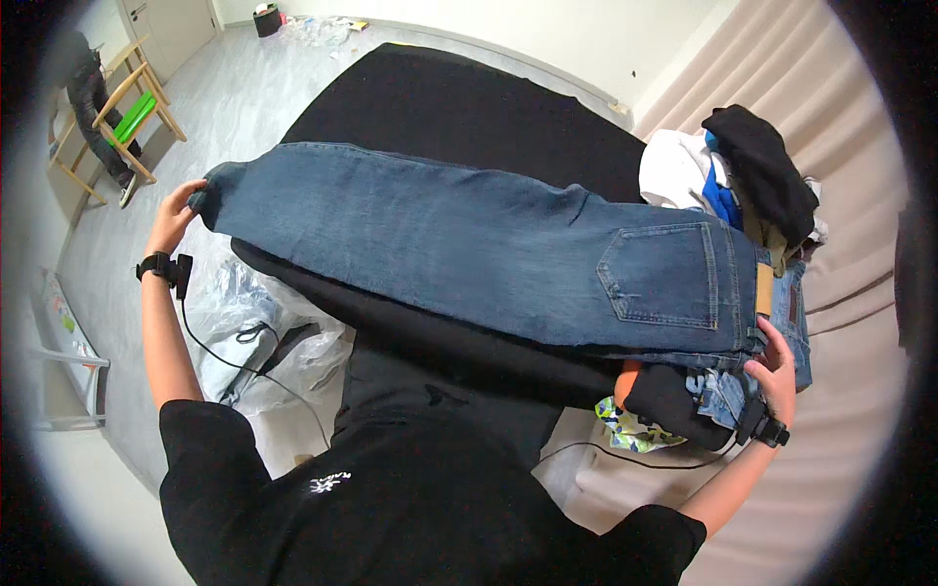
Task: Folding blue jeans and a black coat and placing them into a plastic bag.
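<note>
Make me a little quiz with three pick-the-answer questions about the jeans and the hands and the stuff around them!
1. Where is the pile of clothes?
A. At the waistband end of the jeans
B. On the wooden chair
C. On the grey floor

2. What colour are the jeans?
A. Red
B. Blue
C. White

3. How are the jeans being held?
A. Crumpled in one hand
B. Stretched out between both hands
C. Lying untouched

Answers:
1. A, the heap sits on the person's right, by the waistband and back pocket.
2. B, they are blue denim all along.
3. B, the left hand grips the leg end and the right hand grips the waistband end, with the jeans spread over the black surface.
</note>
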{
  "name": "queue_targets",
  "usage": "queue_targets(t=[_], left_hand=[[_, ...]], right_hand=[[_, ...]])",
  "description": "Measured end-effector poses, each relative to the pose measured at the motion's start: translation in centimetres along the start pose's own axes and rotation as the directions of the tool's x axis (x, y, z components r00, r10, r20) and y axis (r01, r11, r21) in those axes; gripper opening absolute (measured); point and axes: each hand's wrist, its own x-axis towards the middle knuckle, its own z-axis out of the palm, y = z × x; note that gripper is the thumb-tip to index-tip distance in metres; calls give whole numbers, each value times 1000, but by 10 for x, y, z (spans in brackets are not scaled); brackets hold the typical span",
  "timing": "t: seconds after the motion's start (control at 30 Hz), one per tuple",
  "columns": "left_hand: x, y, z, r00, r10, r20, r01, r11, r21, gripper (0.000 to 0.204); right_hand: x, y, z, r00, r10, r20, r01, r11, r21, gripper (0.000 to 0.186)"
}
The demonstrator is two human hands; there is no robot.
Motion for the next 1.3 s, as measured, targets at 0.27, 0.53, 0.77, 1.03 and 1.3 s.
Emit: queue_targets(t=[0.27, 0.53, 0.77, 1.03, 1.3], left_hand=[[51, -39, -52, 994, 105, -37, -100, 987, 124, 40], [171, -119, -59, 918, 309, -250, -214, 915, 342, 57], [177, -59, -85, 906, 327, -267, -220, 905, 363, 44], [241, 7, -63, 706, 637, -310, -369, 704, 607, 36], [312, -61, -30, 899, -169, -404, 10, 931, -366, 36]], right_hand=[[-2, 4, 6, 997, 73, 18, -72, 997, -28, 79], [-4, 18, -15, 989, -22, -145, -3, 986, -169, 16], [28, -4, -6, 930, -307, -203, 242, 925, -291, 10], [87, -43, -66, 870, -370, -325, 203, 870, -449, 21], [248, -101, -29, 637, -610, -472, 22, 626, -780, 30]])
